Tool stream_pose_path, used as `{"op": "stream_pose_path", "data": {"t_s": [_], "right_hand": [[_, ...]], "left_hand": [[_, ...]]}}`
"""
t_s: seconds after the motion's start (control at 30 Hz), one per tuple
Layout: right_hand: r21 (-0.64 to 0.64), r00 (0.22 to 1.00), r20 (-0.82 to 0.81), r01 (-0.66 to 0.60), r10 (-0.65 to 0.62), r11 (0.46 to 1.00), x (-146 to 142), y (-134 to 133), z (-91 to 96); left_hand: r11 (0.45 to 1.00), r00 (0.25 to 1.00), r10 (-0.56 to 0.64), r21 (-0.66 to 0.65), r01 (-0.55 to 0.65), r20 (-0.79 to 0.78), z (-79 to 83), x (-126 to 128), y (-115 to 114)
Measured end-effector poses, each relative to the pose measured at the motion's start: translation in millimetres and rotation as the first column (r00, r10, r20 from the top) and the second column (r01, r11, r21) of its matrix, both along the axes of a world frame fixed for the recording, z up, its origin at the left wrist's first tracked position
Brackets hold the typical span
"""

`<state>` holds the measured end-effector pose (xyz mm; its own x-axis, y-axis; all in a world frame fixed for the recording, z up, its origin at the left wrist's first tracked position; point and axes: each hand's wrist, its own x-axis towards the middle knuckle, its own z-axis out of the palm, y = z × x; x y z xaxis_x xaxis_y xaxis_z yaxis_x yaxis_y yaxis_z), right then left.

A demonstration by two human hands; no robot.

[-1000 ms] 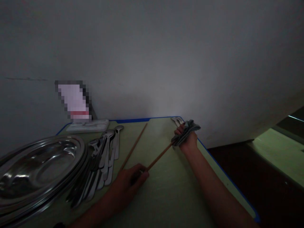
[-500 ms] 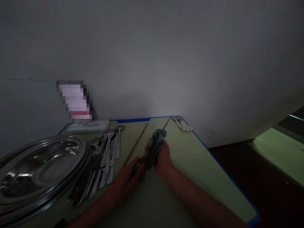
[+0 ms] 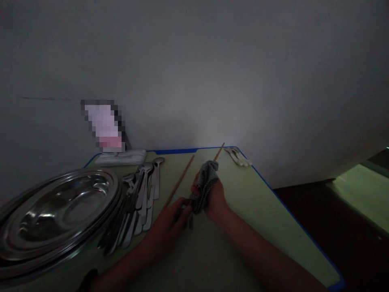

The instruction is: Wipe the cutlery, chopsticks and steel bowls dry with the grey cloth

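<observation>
My right hand (image 3: 216,198) is wrapped round a grey knitted-looking cloth (image 3: 207,180). Out of the top of the cloth sticks the thin end of a wooden chopstick (image 3: 219,152). Its middle is hidden inside the cloth. At the cloth's lower end my left hand (image 3: 174,215) has its fingers pinched, in line with that chopstick's other end. Another chopstick (image 3: 180,181) lies slantwise on the table, its near end passing behind my left hand. A small dark grey strip (image 3: 191,221) shows just below the left fingertips; what it is I cannot make out.
Stacked oval metal dishes (image 3: 73,207) fill the left side. Beside them lies a pile of metal spoons and other cutlery (image 3: 136,202). Several pale-handled forks (image 3: 238,157) rest at the far right corner. A blurred-out panel (image 3: 103,125) on a white base (image 3: 121,158) stands by the wall.
The view has shifted a little, so everything on the table sits slightly farther right. The chopstick's tip reaches a bit higher above the cloth. Both hands keep their hold.
</observation>
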<state>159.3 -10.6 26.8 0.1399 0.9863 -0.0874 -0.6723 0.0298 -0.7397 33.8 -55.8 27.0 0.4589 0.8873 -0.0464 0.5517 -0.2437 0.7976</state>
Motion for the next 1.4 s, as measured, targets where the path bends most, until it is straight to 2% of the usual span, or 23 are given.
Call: {"op": "stream_pose_path", "data": {"t_s": [0.03,0.07,0.17,0.23,0.3,0.37,0.47,0.57,0.63,0.7,0.77,0.8,0.9,0.97,1.13,1.2,1.27,1.4], "right_hand": [[-0.015,0.999,-0.03,-0.015,0.014,1.0,10.9,2.8,5.2],[-0.022,0.997,-0.064,0.032,-0.034,0.999,25.8,7.1,11.1],[0.004,0.953,-0.155,0.264,-0.26,0.965,73.5,22.2,24.9],[0.033,0.941,-0.194,0.29,-0.279,0.956,87.4,27.3,26.1],[0.001,0.949,-0.192,0.256,-0.251,0.967,78.4,25.2,21.1],[-0.025,0.976,-0.167,0.134,-0.137,0.991,53.0,17.5,12.6],[0.014,0.99,-0.13,0.054,-0.052,0.998,12.2,2.7,0.5],[-0.016,0.992,-0.122,-0.018,0.016,1.0,-5.8,-6.8,-4.6],[-0.067,0.996,-0.077,-0.054,0.049,0.996,-1.4,-6.6,-2.3],[-0.094,1.0,-0.005,-0.025,0.024,0.995,14.7,-0.6,3.7],[-0.076,0.996,0.023,0.087,-0.086,0.993,38.2,9.5,10.9],[-0.049,0.985,-0.015,0.171,-0.171,0.984,50.2,14.9,13.9],[-0.034,0.959,-0.116,0.258,-0.26,0.966,72.0,25.6,16.9],[-0.054,0.958,-0.125,0.255,-0.26,0.966,65.8,24.2,13.0],[-0.078,0.998,-0.058,0.023,-0.028,0.997,7.7,0.7,-2.2],[-0.115,0.998,-0.051,-0.048,0.042,0.992,-4.2,-5.3,-3.1],[-0.12,0.997,-0.049,-0.062,0.056,0.991,-1.0,-5.6,0.4],[-0.01,0.999,-0.042,0.029,-0.029,1.0,26.4,2.8,11.7]], "left_hand": [[1.0,0.999,-0.013,-0.009,0.012,-0.033,0.7,-0.5,-1.1],[0.999,0.997,-0.032,-0.019,0.031,-0.068,1.3,-0.9,-2.3],[0.994,0.986,-0.11,-0.029,0.107,-0.129,2.3,-1.4,-4.8],[0.992,0.984,-0.124,-0.01,0.124,-0.129,2.2,-0.8,-4.9],[0.995,0.987,-0.098,-0.004,0.099,-0.127,1.2,0.3,-3.9],[0.998,0.99,-0.059,-0.004,0.059,-0.129,-0.7,0.9,-2.7],[1.0,0.993,-0.019,0.013,0.021,-0.113,-4.2,0.7,-1.2],[0.999,0.995,-0.03,0.028,0.033,-0.09,-6.1,0.5,0.0],[0.999,0.996,-0.035,0.023,0.037,-0.087,-5.5,0.9,0.3],[0.999,0.994,-0.039,0.011,0.041,-0.101,-3.7,1.0,-0.6],[0.997,0.989,-0.073,0.002,0.074,-0.128,-1.9,0.6,-2.3],[0.995,0.985,-0.099,0.002,0.101,-0.143,-1.4,0.2,-3.1],[0.988,0.977,-0.156,-0.022,0.154,-0.148,-1.4,-0.8,-3.9],[0.99,0.982,-0.141,-0.038,0.137,-0.127,-2.7,-0.6,-2.6],[0.998,0.99,-0.061,-0.002,0.061,-0.127,-6.9,1.2,1.3],[0.999,0.993,-0.038,0.006,0.039,-0.116,-7.7,0.9,0.6],[0.999,0.994,-0.051,-0.006,0.05,-0.101,-7.2,-0.2,-1.7],[0.979,0.976,-0.201,-0.041,0.199,-0.084,-3.1,-2.9,-6.6]]}}
